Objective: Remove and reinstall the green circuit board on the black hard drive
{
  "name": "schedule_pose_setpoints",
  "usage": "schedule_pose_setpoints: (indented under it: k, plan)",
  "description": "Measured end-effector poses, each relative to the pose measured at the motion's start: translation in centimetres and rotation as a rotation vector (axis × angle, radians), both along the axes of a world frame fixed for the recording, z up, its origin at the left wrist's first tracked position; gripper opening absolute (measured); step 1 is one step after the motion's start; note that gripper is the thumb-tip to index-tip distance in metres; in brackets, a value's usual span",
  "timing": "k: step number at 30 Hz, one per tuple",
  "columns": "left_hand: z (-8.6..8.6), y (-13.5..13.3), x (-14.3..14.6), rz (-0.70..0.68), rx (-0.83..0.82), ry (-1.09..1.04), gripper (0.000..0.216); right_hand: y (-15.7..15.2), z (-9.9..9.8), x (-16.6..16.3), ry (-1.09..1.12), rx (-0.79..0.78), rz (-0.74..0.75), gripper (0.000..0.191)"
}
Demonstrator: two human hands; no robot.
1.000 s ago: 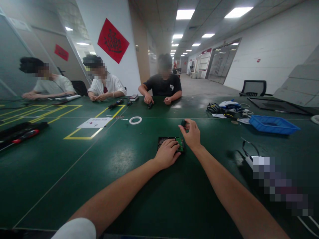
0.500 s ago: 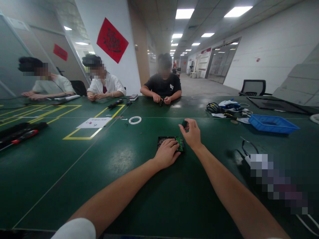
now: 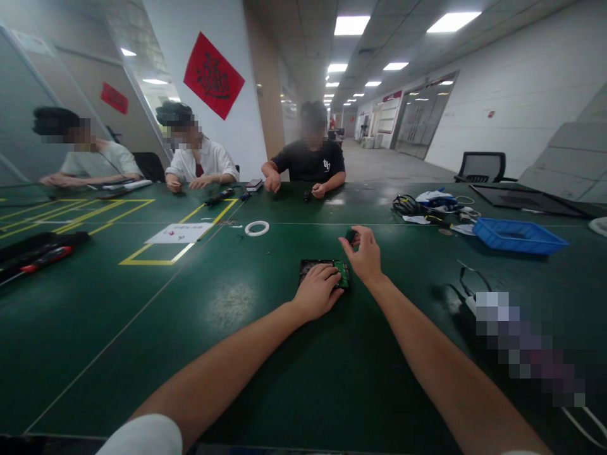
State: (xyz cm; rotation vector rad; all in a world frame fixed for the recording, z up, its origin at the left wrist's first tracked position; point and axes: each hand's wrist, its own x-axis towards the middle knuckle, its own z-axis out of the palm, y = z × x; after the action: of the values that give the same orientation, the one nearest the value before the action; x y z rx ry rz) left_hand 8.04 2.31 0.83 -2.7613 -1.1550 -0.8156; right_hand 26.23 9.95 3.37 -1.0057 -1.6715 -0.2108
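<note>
Right now our left hand lies across the top of a hard drive, its fingers stretched over the casing and reaching the green circuit board, with the thumb near the drive's right end. We cannot tell whether that hand squeezes the drive's edges or only rests on it. The drive sits on the green tabletop, ahead of us and a little right of the middle, board side up.

Our right hand is just beyond the drive's far right corner, thumb and fingers closed on a small dark piece; our fingers hide much of it, so we cannot say what it is.

Farther off, to the left, we see a white ring and a sheet of paper that overlaps a yellow outline on the tabletop. To our right are a blue plastic tray and, beside it, a coil of dark cable. Across from us sits a co-worker in a black T-shirt, both hands at the table's far side.
</note>
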Motion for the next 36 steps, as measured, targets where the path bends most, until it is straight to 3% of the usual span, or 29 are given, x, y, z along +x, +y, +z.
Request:
schedule_pose_setpoints:
  k: [18, 36]
  plan:
    - [-0.3, 0.1, 0.1, 0.005, -0.007, -0.006, 0.037, -0.9, 1.3, -0.2, -0.109, -0.02, 0.006, 0.029]
    - [-0.2, 0.1, 0.1, -0.004, -0.007, -0.011, 0.037, -0.4, 1.6, 0.7, -0.071, 0.004, 0.022, 0.026]
